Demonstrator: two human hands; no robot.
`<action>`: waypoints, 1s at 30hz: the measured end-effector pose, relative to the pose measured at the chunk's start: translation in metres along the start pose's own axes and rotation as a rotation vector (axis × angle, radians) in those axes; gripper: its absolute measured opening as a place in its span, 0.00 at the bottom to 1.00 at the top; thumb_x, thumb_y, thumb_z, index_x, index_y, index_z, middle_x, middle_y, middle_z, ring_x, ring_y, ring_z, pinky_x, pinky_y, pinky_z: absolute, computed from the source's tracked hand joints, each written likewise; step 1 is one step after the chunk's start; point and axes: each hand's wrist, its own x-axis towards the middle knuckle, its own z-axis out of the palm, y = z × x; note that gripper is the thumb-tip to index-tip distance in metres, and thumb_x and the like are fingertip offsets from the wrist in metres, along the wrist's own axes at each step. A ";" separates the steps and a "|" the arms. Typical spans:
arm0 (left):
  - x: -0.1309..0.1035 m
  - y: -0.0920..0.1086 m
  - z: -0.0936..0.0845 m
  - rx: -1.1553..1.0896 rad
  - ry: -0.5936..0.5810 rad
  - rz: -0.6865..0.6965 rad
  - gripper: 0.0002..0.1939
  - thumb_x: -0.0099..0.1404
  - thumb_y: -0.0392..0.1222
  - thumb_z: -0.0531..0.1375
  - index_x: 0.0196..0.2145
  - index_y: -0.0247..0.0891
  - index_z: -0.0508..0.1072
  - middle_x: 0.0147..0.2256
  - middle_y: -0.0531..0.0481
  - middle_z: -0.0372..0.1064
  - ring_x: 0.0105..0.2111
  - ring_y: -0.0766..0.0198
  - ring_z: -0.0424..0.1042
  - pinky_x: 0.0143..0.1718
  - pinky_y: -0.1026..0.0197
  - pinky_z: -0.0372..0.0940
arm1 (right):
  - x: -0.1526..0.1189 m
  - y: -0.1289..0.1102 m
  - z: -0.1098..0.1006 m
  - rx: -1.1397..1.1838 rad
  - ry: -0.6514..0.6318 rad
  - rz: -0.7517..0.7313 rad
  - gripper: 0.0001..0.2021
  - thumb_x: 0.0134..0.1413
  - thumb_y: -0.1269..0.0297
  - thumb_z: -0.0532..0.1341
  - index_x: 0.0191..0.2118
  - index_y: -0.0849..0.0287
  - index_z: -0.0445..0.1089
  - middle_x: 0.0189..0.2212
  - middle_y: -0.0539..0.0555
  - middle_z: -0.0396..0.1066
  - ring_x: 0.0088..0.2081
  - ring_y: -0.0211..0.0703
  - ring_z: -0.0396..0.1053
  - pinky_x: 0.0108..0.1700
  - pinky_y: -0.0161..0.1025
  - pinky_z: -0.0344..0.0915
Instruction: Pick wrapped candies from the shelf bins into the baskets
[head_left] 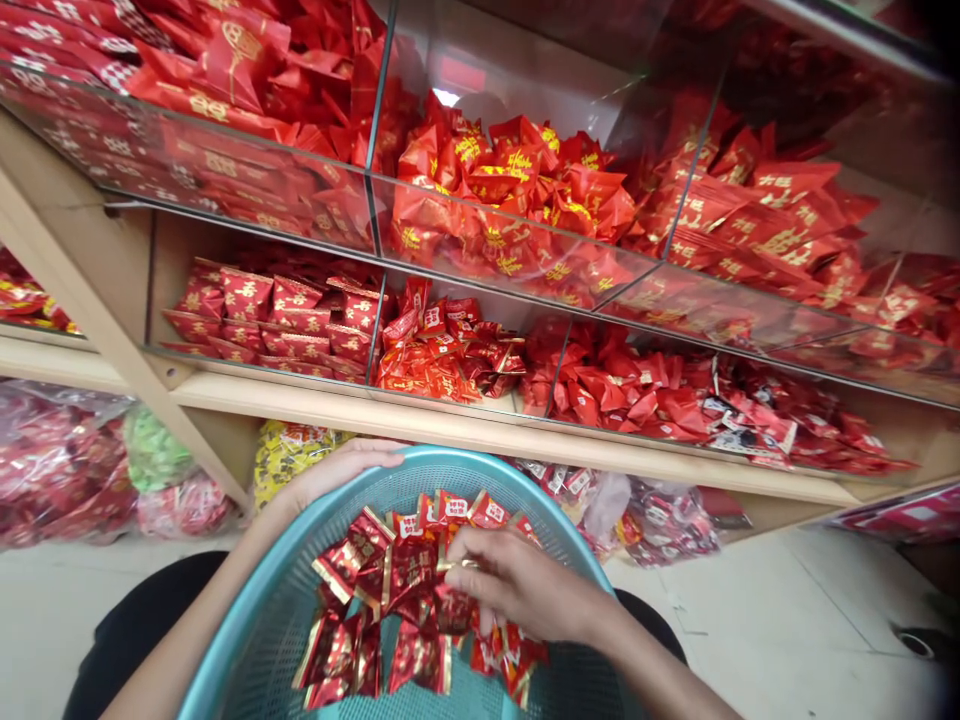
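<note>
A teal mesh basket (262, 590) sits low in the middle of the view, with red and gold wrapped packets (412, 565) in it. My left hand (341, 470) lies over the far left part of the basket's rim, its fingers against the shelf edge side. Inside the basket, my right hand (510, 580) reaches down onto the packets with its fingers curled; whether a packet is between them is hidden.
Shelves with clear dividers hold red packets (510, 190) in front; a wooden shelf edge (450, 430) runs just beyond the basket. Below are bags of red packets (67, 460) and a yellow bag (289, 460). Dark-clothed knees (150, 630) flank the basket.
</note>
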 end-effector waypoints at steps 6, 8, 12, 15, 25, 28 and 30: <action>0.001 0.001 0.000 0.054 0.054 -0.027 0.21 0.51 0.47 0.62 0.44 0.43 0.73 0.41 0.52 0.74 0.42 0.57 0.71 0.47 0.59 0.62 | 0.014 -0.002 0.020 -0.434 -0.046 -0.173 0.03 0.54 0.67 0.59 0.31 0.58 0.68 0.27 0.48 0.71 0.31 0.36 0.69 0.32 0.31 0.60; 0.000 0.002 0.002 0.053 0.043 -0.015 0.21 0.51 0.47 0.62 0.44 0.43 0.73 0.41 0.52 0.74 0.41 0.58 0.71 0.47 0.59 0.61 | 0.022 -0.003 0.030 -0.595 -0.100 -0.178 0.02 0.51 0.66 0.61 0.32 0.58 0.69 0.29 0.49 0.72 0.33 0.38 0.69 0.30 0.32 0.59; -0.001 0.004 0.003 0.038 0.043 -0.009 0.21 0.51 0.47 0.62 0.44 0.43 0.73 0.40 0.52 0.74 0.40 0.58 0.72 0.46 0.59 0.62 | 0.039 -0.005 0.051 -0.844 -0.210 -0.165 0.06 0.50 0.63 0.61 0.34 0.58 0.69 0.30 0.51 0.74 0.30 0.40 0.70 0.24 0.33 0.55; -0.002 0.004 0.002 0.024 0.055 -0.032 0.21 0.51 0.47 0.63 0.44 0.42 0.73 0.40 0.52 0.74 0.41 0.58 0.71 0.46 0.59 0.62 | 0.047 -0.001 0.064 -0.945 -0.225 -0.184 0.06 0.52 0.66 0.59 0.37 0.59 0.68 0.31 0.51 0.73 0.28 0.40 0.70 0.22 0.34 0.54; 0.000 0.004 0.002 0.045 0.126 -0.080 0.23 0.48 0.48 0.64 0.42 0.39 0.75 0.38 0.50 0.75 0.41 0.56 0.71 0.46 0.58 0.62 | 0.015 0.016 0.071 -1.006 0.087 -0.371 0.06 0.56 0.72 0.53 0.40 0.60 0.62 0.35 0.51 0.68 0.26 0.37 0.68 0.22 0.35 0.61; 0.000 0.005 0.002 0.058 0.114 -0.073 0.23 0.48 0.48 0.64 0.42 0.39 0.75 0.39 0.50 0.74 0.43 0.55 0.70 0.48 0.58 0.61 | 0.007 0.030 0.079 -1.062 0.103 -0.344 0.03 0.55 0.66 0.54 0.33 0.60 0.62 0.29 0.50 0.68 0.25 0.39 0.68 0.19 0.36 0.60; 0.000 0.005 0.002 0.057 0.107 -0.071 0.23 0.48 0.48 0.64 0.42 0.39 0.74 0.40 0.50 0.74 0.43 0.55 0.70 0.48 0.58 0.60 | 0.005 0.041 0.087 -1.105 0.103 -0.347 0.05 0.54 0.63 0.57 0.31 0.60 0.62 0.27 0.49 0.68 0.23 0.40 0.68 0.18 0.36 0.59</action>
